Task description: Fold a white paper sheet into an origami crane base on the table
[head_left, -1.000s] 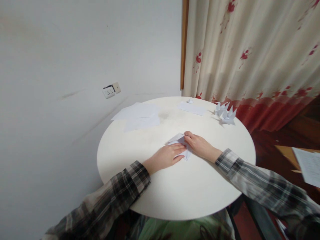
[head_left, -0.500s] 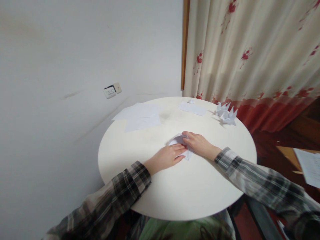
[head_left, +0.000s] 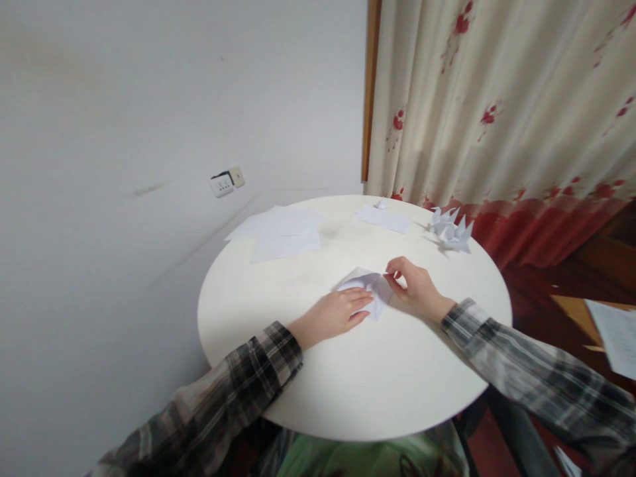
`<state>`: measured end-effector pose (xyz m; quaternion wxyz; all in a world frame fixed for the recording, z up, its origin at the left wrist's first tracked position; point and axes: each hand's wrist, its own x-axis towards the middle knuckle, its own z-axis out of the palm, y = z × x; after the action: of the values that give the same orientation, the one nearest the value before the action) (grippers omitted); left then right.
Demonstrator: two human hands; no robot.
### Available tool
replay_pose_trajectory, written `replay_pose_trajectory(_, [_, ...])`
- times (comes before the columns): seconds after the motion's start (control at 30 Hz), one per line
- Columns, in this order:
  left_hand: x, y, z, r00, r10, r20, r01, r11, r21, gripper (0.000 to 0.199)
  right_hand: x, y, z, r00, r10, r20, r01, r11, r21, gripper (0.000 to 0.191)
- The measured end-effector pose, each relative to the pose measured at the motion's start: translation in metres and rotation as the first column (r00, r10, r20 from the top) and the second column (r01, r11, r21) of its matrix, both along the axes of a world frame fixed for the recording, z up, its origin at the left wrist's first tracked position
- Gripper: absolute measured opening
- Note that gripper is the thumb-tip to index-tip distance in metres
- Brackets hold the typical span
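A partly folded sheet of white paper lies on the round white table in front of me. My left hand rests flat on its near left part, fingers stretched out and pressing it down. At the paper's right side, my right hand is closed, thumb and forefinger pinching a raised corner. Part of the paper is hidden under my left fingers.
Several loose white sheets lie at the table's far left. Another sheet is at the back, with a small folded paper piece beside it. Folded paper cranes stand at the right edge. A wall borders the left.
My right hand has moved right, drawing a corner of the paper outward, so the sheet looks more spread. My left hand has stayed on the paper.
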<state>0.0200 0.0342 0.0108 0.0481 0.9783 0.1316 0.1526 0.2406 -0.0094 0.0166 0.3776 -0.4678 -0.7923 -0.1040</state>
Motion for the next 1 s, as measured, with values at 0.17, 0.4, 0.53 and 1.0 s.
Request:
replay_pose_trajectory(0.17, [0.002, 0.000, 0.005, 0.999, 0.032, 0.021, -0.032, 0.999, 0.014, 0.031, -0.005, 0.000, -0.002, 0.998, -0.056, -0.041, 0.040, 0.946, -0.322, 0.009])
replay_pose_trajectory(0.4, [0.012, -0.007, 0.007, 0.999, 0.042, 0.030, -0.045, 0.994, 0.096, 0.028, -0.003, 0.019, -0.009, 0.981, -0.066, -0.182, -0.034, 0.866, -0.499, 0.021])
replay_pose_trajectory(0.53, [0.013, -0.006, 0.002, 0.999, 0.031, 0.023, -0.034, 0.990, 0.134, 0.028, -0.002, 0.023, -0.008, 0.978, -0.011, -0.208, -0.089, 0.881, -0.465, 0.019])
replay_pose_trajectory(1.0, [0.012, -0.006, 0.002, 1.000, 0.008, -0.003, -0.007, 0.988, 0.157, 0.029, -0.007, 0.029, 0.005, 0.996, -0.084, -0.021, 0.061, 0.858, -0.511, 0.007])
